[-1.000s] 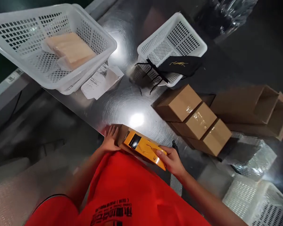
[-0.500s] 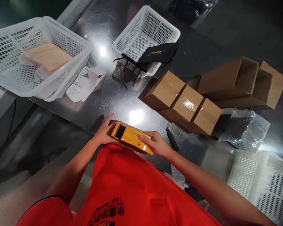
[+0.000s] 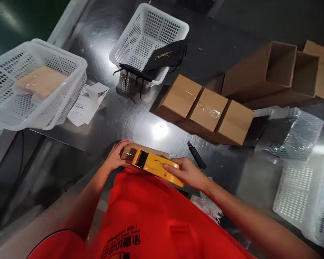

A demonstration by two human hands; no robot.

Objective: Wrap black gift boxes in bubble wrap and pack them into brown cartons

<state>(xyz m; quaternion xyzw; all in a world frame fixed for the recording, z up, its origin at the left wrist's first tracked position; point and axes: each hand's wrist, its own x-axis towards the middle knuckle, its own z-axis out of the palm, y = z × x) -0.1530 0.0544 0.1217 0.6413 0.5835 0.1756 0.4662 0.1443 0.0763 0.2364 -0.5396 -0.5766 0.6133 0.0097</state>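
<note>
My right hand (image 3: 187, 172) is wrapped round a yellow tape dispenser (image 3: 158, 166), thumb on its top. The dispenser lies over a small brown cardboard box (image 3: 149, 149) near my body. My left hand (image 3: 116, 156) grips the left end of that box, fingers at its far edge and thumb below. A thin strip shows between the dispenser's front and my left fingers. Just right of my right hand lies a black cutter (image 3: 196, 154) on the metal table.
Three brown boxes (image 3: 206, 109) stand in a row, with open cartons (image 3: 256, 77) behind. White baskets (image 3: 56, 48) sit left, another (image 3: 118, 43) holds a black pouch (image 3: 164, 55). Papers (image 3: 83, 108) lie between. Bubble wrap (image 3: 297, 133) is at right.
The dispenser has shifted slightly right and nearer my body, showing more of the box. My left fingers have closed round the box's end. The view has shifted too.
</note>
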